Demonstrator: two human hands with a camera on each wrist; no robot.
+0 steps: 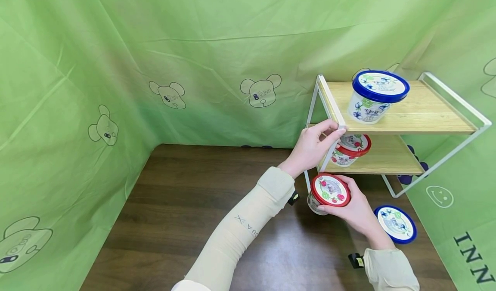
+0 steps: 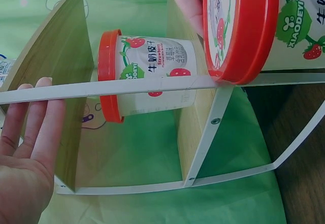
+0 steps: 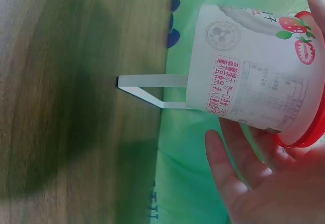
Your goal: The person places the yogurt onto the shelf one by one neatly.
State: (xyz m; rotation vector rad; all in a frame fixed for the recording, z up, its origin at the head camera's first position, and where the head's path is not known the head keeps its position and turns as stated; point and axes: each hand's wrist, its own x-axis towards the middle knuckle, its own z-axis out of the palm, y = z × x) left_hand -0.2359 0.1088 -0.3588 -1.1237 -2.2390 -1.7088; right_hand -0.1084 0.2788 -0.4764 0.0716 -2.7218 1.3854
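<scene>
My left hand (image 1: 311,147) grips the white metal frame of a two-tier shelf (image 1: 430,129) at its upper front-left corner. In the left wrist view, the fingers (image 2: 53,117) lie against the frame bar. My right hand (image 1: 358,209) holds a strawberry tub (image 1: 330,190) with a red lid around its side, in front of the shelf and below its lower board. That tub (image 3: 249,71) is lifted off the table in the right wrist view. Another red-lidded strawberry tub (image 2: 152,74) stands on the lower board. A blueberry tub (image 1: 376,96) with a blue lid stands on the top board.
A second blue-lidded tub (image 1: 396,224) stands on the brown wooden table (image 1: 186,213), just right of my right wrist. Green curtains (image 1: 217,32) printed with bear heads surround the table at the back and sides.
</scene>
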